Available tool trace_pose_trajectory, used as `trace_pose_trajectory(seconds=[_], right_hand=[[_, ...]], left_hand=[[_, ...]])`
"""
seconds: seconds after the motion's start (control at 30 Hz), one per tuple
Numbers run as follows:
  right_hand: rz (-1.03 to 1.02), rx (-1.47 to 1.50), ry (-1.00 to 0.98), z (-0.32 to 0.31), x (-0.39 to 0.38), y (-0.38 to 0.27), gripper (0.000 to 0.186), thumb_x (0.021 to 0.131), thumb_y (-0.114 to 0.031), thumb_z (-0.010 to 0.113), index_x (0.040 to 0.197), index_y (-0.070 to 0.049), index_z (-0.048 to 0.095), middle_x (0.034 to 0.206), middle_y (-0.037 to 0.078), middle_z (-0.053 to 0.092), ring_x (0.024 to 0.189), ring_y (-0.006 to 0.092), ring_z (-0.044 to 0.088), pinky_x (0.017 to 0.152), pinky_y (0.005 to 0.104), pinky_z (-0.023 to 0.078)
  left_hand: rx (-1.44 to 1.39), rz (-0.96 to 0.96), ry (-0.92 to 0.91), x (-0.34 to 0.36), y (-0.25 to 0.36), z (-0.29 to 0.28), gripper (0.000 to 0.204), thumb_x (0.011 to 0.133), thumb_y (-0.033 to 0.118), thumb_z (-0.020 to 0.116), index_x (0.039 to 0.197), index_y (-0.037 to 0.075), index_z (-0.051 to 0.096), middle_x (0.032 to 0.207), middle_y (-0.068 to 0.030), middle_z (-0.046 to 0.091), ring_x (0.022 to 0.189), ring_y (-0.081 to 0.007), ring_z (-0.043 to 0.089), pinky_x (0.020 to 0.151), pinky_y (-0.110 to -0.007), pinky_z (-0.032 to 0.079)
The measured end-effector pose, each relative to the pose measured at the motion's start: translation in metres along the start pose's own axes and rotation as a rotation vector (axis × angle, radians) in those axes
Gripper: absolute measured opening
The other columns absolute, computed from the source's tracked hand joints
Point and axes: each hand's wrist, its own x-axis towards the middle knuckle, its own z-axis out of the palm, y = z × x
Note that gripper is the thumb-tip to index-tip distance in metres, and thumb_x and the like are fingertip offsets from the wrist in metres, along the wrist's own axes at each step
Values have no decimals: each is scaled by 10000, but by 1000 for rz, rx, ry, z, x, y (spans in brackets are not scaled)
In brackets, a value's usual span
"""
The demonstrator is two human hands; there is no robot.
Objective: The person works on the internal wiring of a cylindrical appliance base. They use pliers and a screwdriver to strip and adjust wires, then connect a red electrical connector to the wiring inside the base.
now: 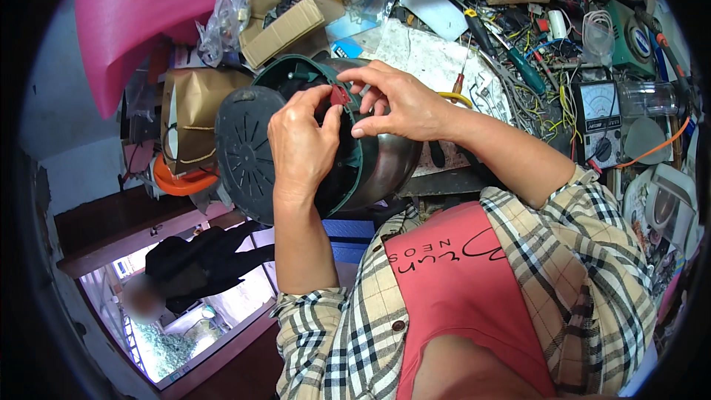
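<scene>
A steel-bodied appliance (381, 170) with a dark green rim lies on its side on the bench, its underside turned to the left. The black round cover (248, 152) with radiating slots hangs swung away from that underside. My left hand (302, 137) pinches a small red part (339, 95) between thumb and fingers at the edge of the green rim. Close to the red part, my right hand (404, 104) has its thumb and fingers curved and apart, with nothing seen between them. The inside of the base is mostly hidden behind my left hand.
Screwdrivers, including a green-handled one (524, 70), lie among loose wires on the right. An analog multimeter (598, 122) stands beyond them. A cardboard box (283, 32) and brown paper bag (196, 115) are at the left. A person in dark clothes (196, 270) is at the lower left.
</scene>
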Motion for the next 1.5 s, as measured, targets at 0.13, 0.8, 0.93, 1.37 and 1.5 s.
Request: trace_pose_trajectory(seconds=[0.13, 0.8, 0.93, 1.37, 1.5], right_hand=[[-10, -8, -1, 2, 0, 1, 758, 725, -244, 906, 1354, -11, 555, 1119, 119, 545, 870, 163, 646, 745, 285, 569], [-164, -327, -23, 1, 1, -22, 589, 786, -181, 849, 1332, -166, 629, 1163, 47, 541, 924, 165, 616, 787, 308, 539], [-122, -275, -38, 2, 1, -28, 530, 791, -213, 838, 1281, -133, 650, 1146, 83, 557, 931, 194, 630, 758, 307, 554], [-63, -457, 163, 7, 1, -22, 280, 876, -115, 745, 1108, -1, 639, 1010, 112, 659, 912, 211, 691, 744, 307, 551], [-48, -525, 231, 12, -1, -26, 259, 871, -87, 739, 1091, 4, 637, 1001, 113, 650, 898, 211, 692, 753, 313, 555]], left_hand=[[8, -40, -46, 4, 1, -3, 285, 826, 77, 736, 1090, -30, 724, 980, -173, 742, 805, -264, 731, 729, -344, 550], [-171, -94, 148, -19, -10, -23, 237, 821, 21, 711, 1056, -4, 699, 954, -177, 699, 846, -332, 695, 764, -397, 537], [-180, -192, 262, -32, -18, -23, 156, 828, 6, 687, 983, -4, 697, 880, -164, 678, 803, -333, 681, 732, -413, 527], [-104, 12, 297, -40, -44, -6, 121, 835, 46, 694, 948, 8, 708, 878, -150, 682, 821, -338, 678, 741, -406, 523], [-86, 33, 324, -34, -54, -12, 90, 837, 69, 696, 915, 24, 699, 867, -143, 672, 838, -347, 666, 758, -427, 514]])
